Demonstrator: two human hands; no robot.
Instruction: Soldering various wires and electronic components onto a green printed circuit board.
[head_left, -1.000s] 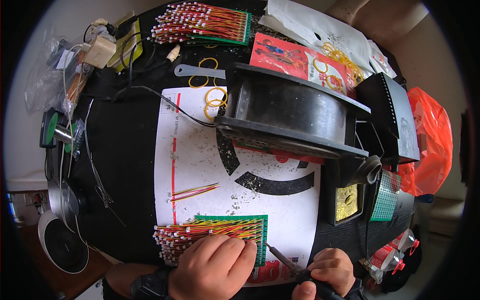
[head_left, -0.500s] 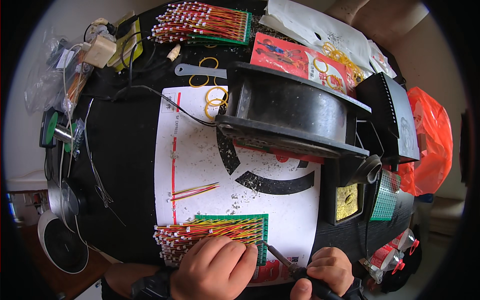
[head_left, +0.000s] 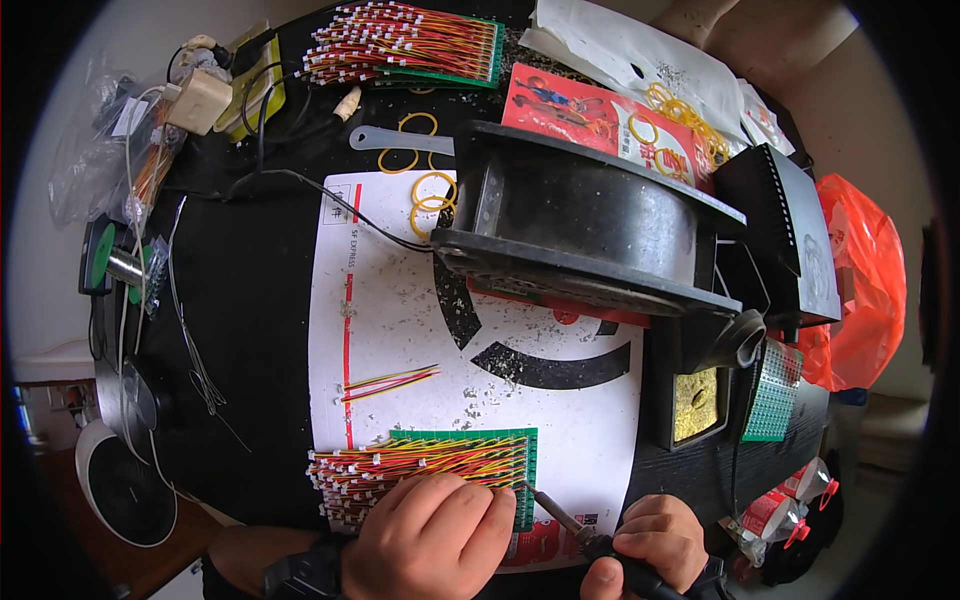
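Observation:
My left hand (head_left: 435, 535) lies over a green circuit board (head_left: 531, 450) crowded with red and yellow wires (head_left: 440, 465) that end in white connectors. Its fingers are curled together, pinching at a wire near the board's right edge; the exact grip is hidden beneath them. In my right hand (head_left: 660, 540) is a soldering iron (head_left: 565, 516), held by its dark handle. The iron's tip meets the board's right edge, just beside my left fingertips. A few loose wires (head_left: 390, 383) with connectors rest on the white sheet (head_left: 400, 300) beyond the board.
A black fan (head_left: 590, 220) stands across the middle. Right of it are a yellow sponge (head_left: 698, 405) in a holder, bare green boards (head_left: 770, 395) and a black box (head_left: 785, 240). Another wired stack (head_left: 410, 45) lies at the back; a solder spool (head_left: 122, 265) sits left.

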